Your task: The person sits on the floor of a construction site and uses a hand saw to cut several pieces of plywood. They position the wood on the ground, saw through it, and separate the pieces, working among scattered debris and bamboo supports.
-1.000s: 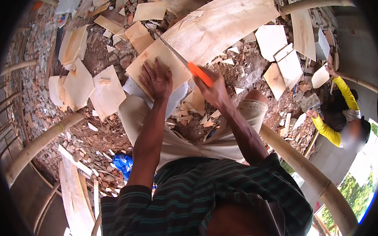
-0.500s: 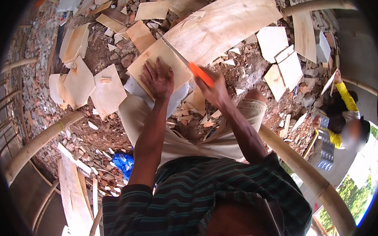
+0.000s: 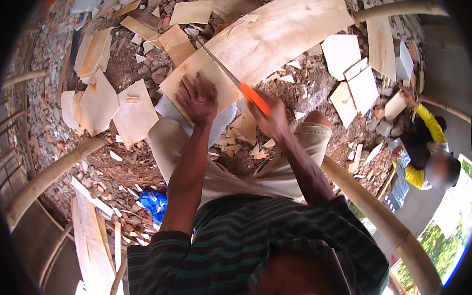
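My left hand (image 3: 198, 100) lies flat with fingers spread on a pale square sheet of thin wood (image 3: 221, 88), pressing it down. In my right hand (image 3: 270, 116) is a handsaw (image 3: 255, 98) with an orange handle. Its thin blade runs up and left along the sheet's right edge, against the long curved wooden sheet (image 3: 289, 28) beyond. Below the square sheet a whitish block (image 3: 223, 124) shows between my knees; most of it is hidden.
Cut wooden pieces (image 3: 135, 114) lie at the left and more panels (image 3: 361, 86) at the right, over rubble. Bamboo poles (image 3: 389, 225) slant past me on both sides. A blue plastic bag (image 3: 155, 205) is by my left leg. At the far right a person in yellow sleeves (image 3: 430, 122) holds a board (image 3: 395, 105).
My right hand and the saw have shifted slightly down and to the right along the cut line. My left hand stays put. The other person's board has turned and moved left.
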A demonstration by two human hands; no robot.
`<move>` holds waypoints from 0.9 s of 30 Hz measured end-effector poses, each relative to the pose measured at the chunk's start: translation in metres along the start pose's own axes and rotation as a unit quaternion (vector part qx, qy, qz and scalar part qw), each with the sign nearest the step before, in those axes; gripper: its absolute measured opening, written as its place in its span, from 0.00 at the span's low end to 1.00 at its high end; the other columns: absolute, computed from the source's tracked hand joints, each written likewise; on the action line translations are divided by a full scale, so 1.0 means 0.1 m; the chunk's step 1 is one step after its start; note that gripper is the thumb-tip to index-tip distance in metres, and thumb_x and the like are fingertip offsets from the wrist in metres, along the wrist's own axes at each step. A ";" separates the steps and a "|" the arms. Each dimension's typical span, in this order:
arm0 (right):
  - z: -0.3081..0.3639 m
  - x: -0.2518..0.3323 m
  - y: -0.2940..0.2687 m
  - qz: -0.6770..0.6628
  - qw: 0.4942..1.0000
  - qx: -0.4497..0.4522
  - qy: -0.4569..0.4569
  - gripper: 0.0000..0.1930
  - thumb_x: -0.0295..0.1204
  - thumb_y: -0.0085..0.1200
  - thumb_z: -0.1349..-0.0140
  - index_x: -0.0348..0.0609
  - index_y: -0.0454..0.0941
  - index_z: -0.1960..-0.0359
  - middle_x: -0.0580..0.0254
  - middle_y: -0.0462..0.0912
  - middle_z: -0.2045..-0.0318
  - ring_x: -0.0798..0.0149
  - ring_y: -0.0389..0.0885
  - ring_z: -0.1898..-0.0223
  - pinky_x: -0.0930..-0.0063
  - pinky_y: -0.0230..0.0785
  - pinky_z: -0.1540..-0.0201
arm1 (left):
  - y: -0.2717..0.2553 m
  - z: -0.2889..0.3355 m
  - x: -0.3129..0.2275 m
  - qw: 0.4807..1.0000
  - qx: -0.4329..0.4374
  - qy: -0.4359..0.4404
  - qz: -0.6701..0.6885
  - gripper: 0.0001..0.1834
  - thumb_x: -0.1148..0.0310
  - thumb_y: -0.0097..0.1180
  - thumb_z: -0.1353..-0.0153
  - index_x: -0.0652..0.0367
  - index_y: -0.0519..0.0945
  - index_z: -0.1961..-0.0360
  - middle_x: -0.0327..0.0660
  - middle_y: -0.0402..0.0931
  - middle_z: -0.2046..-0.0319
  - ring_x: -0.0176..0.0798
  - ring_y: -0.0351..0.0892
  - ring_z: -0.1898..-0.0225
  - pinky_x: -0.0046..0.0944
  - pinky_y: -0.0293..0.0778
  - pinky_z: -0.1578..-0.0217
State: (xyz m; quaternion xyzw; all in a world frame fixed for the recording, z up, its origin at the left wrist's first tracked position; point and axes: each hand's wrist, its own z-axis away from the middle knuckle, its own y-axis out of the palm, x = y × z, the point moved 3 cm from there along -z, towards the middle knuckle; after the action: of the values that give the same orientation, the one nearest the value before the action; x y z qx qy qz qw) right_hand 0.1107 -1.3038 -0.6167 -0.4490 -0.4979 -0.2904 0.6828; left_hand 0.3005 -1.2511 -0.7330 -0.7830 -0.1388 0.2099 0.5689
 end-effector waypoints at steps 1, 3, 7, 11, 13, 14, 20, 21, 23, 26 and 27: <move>0.29 0.01 -0.15 0.004 1.000 -0.013 -0.009 0.18 0.26 0.56 0.43 0.35 0.74 0.50 0.49 0.82 0.63 0.57 0.84 0.68 0.68 0.76 0.62 | 0.02 0.02 0.01 1.000 -0.004 0.001 -0.003 0.33 0.48 0.47 0.39 0.47 0.60 0.34 0.58 0.54 0.36 0.61 0.52 0.35 0.68 0.46 0.40; 0.85 0.07 -0.46 0.086 0.996 0.016 -0.001 0.19 0.25 0.56 0.43 0.34 0.74 0.49 0.48 0.82 0.61 0.57 0.84 0.65 0.69 0.76 0.59 | 0.04 0.07 0.05 1.000 0.010 -0.003 -0.011 0.33 0.47 0.46 0.39 0.46 0.61 0.34 0.58 0.54 0.36 0.61 0.52 0.34 0.68 0.45 0.40; 0.54 0.05 -0.37 0.102 0.994 0.027 -0.011 0.17 0.25 0.54 0.42 0.34 0.75 0.50 0.48 0.82 0.60 0.57 0.84 0.64 0.73 0.75 0.58 | 0.07 0.08 0.06 0.999 0.029 -0.008 -0.013 0.34 0.46 0.46 0.39 0.46 0.59 0.34 0.56 0.52 0.35 0.60 0.48 0.33 0.67 0.43 0.38; -0.48 -0.24 0.27 0.103 0.982 0.113 0.111 0.19 0.32 0.55 0.41 0.36 0.76 0.50 0.49 0.83 0.67 0.63 0.83 0.72 0.75 0.75 0.73 | 0.02 0.03 0.02 0.999 0.035 -0.012 -0.015 0.35 0.47 0.47 0.40 0.46 0.58 0.33 0.56 0.52 0.35 0.59 0.47 0.33 0.66 0.42 0.38; -0.42 -0.21 0.24 0.077 0.996 0.039 0.030 0.18 0.31 0.55 0.41 0.36 0.76 0.50 0.49 0.83 0.66 0.64 0.83 0.73 0.75 0.75 0.73 | 0.01 -0.01 0.01 1.000 0.023 -0.004 -0.019 0.35 0.47 0.46 0.39 0.46 0.58 0.33 0.56 0.52 0.35 0.59 0.48 0.33 0.66 0.43 0.38; -0.21 -0.14 0.14 0.055 0.997 0.018 -0.051 0.18 0.30 0.55 0.41 0.36 0.76 0.50 0.49 0.83 0.66 0.64 0.83 0.73 0.76 0.75 0.73 | 0.04 0.00 0.02 0.997 0.066 -0.029 -0.027 0.34 0.47 0.46 0.39 0.46 0.58 0.34 0.56 0.52 0.35 0.59 0.49 0.33 0.66 0.43 0.38; 0.97 0.13 -0.58 0.103 0.993 0.016 -0.053 0.19 0.19 0.53 0.45 0.33 0.74 0.49 0.47 0.82 0.63 0.57 0.83 0.68 0.69 0.75 0.64 | 0.07 0.06 0.05 1.000 0.019 -0.014 0.000 0.33 0.48 0.47 0.39 0.46 0.60 0.34 0.56 0.54 0.36 0.60 0.51 0.34 0.68 0.45 0.40; 0.86 0.13 -0.54 0.110 0.993 0.019 -0.038 0.19 0.19 0.52 0.45 0.34 0.75 0.50 0.48 0.82 0.63 0.57 0.83 0.68 0.68 0.75 0.64 | 0.06 0.06 0.04 1.000 0.012 -0.006 0.000 0.33 0.48 0.47 0.39 0.46 0.60 0.34 0.56 0.55 0.36 0.60 0.51 0.34 0.68 0.44 0.40; 0.29 0.01 -0.20 0.071 0.996 0.021 -0.046 0.19 0.22 0.53 0.45 0.36 0.75 0.50 0.47 0.82 0.65 0.53 0.82 0.70 0.67 0.73 0.67 | 0.04 0.06 0.03 1.000 0.022 -0.010 0.002 0.33 0.48 0.46 0.39 0.46 0.60 0.34 0.56 0.54 0.36 0.60 0.50 0.34 0.68 0.44 0.40; -0.41 -0.18 0.26 0.066 0.997 0.040 -0.012 0.18 0.29 0.55 0.40 0.35 0.75 0.50 0.49 0.83 0.64 0.66 0.82 0.68 0.75 0.75 0.64 | -0.03 0.04 -0.01 1.000 0.016 -0.009 -0.011 0.33 0.48 0.45 0.38 0.46 0.60 0.34 0.56 0.54 0.36 0.60 0.49 0.33 0.68 0.44 0.40; -0.44 -0.19 0.30 0.074 0.996 0.045 -0.001 0.18 0.30 0.55 0.40 0.35 0.75 0.50 0.49 0.83 0.64 0.66 0.82 0.67 0.75 0.75 0.64 | -0.03 0.02 -0.01 0.999 0.030 -0.015 -0.012 0.32 0.47 0.45 0.38 0.46 0.60 0.34 0.56 0.54 0.36 0.60 0.49 0.33 0.68 0.45 0.40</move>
State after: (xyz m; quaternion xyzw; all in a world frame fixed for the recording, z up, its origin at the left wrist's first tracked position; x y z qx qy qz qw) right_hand 0.1478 -1.3318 -0.6490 -0.4535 -0.4770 -0.2161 0.7212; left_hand 0.2988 -1.2494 -0.7308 -0.7610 -0.1503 0.2184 0.5922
